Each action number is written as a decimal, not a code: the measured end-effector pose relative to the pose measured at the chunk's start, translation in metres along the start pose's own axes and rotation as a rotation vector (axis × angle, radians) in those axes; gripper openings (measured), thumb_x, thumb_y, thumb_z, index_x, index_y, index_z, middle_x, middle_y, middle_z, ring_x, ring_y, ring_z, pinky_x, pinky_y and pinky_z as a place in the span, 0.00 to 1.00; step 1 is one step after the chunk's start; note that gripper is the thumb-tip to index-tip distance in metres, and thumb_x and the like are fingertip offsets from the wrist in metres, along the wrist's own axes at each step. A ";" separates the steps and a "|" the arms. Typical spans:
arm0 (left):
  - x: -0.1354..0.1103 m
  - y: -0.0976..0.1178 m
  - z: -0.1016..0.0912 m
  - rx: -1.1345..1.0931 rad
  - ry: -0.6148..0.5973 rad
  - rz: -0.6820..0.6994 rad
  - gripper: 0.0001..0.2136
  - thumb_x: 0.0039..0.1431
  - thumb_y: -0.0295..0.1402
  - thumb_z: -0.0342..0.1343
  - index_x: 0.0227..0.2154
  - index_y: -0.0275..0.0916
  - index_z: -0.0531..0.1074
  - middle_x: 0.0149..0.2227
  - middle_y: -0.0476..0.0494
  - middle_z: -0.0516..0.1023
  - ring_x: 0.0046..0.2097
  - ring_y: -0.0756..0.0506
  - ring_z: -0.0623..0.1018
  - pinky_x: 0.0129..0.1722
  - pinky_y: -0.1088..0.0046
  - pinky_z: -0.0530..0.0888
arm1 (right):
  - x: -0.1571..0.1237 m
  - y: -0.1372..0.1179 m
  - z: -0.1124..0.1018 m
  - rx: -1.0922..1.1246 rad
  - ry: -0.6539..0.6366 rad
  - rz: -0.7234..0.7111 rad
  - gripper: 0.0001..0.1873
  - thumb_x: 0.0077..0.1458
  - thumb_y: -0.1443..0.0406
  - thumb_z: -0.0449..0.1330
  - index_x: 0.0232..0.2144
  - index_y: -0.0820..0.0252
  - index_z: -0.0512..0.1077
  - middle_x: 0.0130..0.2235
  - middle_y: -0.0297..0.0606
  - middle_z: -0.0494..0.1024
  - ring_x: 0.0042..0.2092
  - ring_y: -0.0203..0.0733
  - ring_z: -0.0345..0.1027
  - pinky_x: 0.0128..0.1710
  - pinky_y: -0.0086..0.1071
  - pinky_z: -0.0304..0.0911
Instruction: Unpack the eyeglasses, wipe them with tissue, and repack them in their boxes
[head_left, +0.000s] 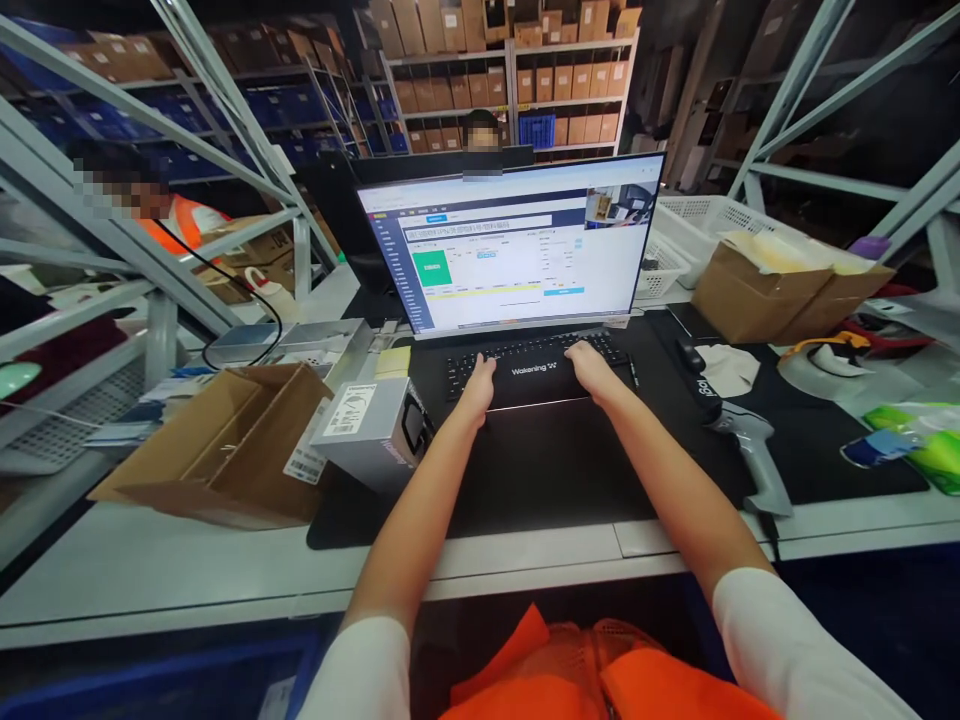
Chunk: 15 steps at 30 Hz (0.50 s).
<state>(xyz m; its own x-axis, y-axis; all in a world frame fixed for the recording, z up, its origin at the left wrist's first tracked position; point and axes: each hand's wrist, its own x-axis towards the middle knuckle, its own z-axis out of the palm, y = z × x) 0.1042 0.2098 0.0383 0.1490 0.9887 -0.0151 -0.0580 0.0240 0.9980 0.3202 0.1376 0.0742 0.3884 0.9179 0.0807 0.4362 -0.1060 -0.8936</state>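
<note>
A flat black box [534, 388] with the white word "Wakening" on it is held over the desk, in front of the monitor [517, 265]. My left hand [478, 388] grips its left side with the thumb on top. On its right side, my right hand [589, 368] is closed in the same way; the fingers beneath are hidden. Behind and partly under the box is a black keyboard [611, 348]. To the left of my left hand stands a grey product box [367, 432] with a white label.
An open cardboard box [225, 445] sits at the left. On the black mat [540, 475] to the right lie a mouse [688, 355] and a grey barcode scanner [754, 455]. Further back are another carton [765, 290] and white baskets [720, 215]. Two people are beyond the desk.
</note>
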 end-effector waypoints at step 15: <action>-0.048 0.022 0.010 0.312 -0.023 0.186 0.21 0.54 0.26 0.58 0.53 0.38 0.74 0.62 0.33 0.68 0.68 0.33 0.62 0.69 0.52 0.54 | -0.034 -0.009 -0.003 -0.614 -0.210 -0.146 0.29 0.64 0.57 0.51 0.65 0.56 0.62 0.73 0.46 0.44 0.73 0.66 0.27 0.62 0.75 0.19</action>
<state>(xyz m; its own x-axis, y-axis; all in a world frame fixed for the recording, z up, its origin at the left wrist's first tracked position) 0.1058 0.1618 0.0617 0.1868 0.9682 0.1664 0.2175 -0.2059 0.9541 0.3056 0.1063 0.0812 0.1513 0.9877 0.0386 0.8797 -0.1167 -0.4610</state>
